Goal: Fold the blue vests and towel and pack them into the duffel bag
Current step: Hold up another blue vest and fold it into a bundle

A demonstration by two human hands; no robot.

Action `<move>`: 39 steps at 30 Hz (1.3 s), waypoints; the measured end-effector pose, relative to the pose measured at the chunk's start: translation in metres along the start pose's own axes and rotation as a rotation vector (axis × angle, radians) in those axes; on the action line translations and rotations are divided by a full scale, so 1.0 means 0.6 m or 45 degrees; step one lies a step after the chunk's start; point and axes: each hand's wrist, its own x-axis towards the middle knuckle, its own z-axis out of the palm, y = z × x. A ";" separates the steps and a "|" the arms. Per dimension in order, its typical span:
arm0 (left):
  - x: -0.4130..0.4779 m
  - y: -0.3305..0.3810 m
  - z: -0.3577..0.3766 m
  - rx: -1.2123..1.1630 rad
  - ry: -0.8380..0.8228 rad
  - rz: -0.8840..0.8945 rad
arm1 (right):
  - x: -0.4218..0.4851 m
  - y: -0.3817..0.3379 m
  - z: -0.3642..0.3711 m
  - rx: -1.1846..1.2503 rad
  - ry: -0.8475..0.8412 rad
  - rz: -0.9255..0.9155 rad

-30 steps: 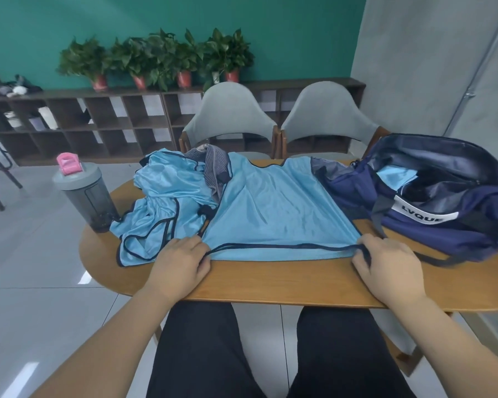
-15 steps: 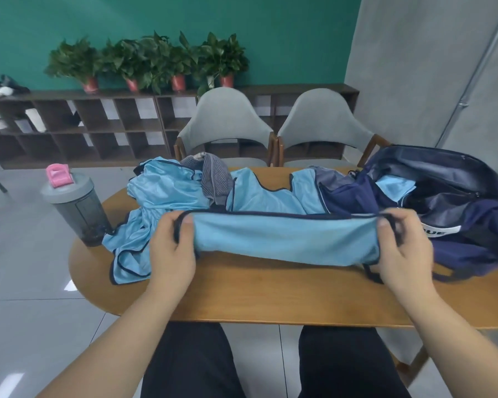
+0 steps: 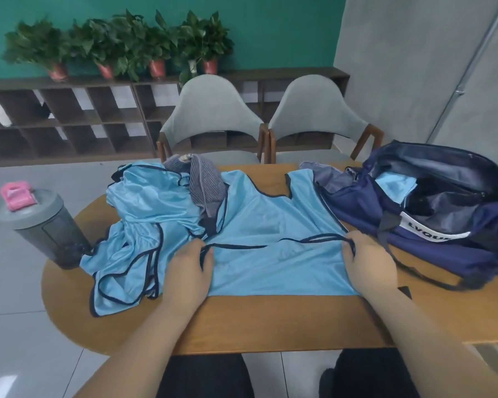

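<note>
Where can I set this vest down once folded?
Bare oval wooden table: the near strip below the flat light-blue vest, and a patch beyond its neckline. Crowded: crumpled light-blue vests, grey shaker bottle left; navy duffel bag right.

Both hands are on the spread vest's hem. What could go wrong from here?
The left hand and right hand pinch the hem of the vest; it may slip and fold crooked. The crumpled vests lie against its left edge and could get dragged, nudging the shaker bottle at the table rim.
</note>
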 end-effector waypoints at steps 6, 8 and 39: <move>-0.037 0.035 -0.010 0.276 -0.059 0.162 | -0.040 0.039 -0.025 -0.202 -0.048 -0.153; -0.059 0.049 -0.024 0.340 -0.121 0.186 | -0.045 0.043 -0.046 -0.188 -0.126 -0.142; -0.077 0.085 -0.073 -0.104 -0.230 -0.286 | -0.030 0.017 -0.080 0.146 -0.267 0.113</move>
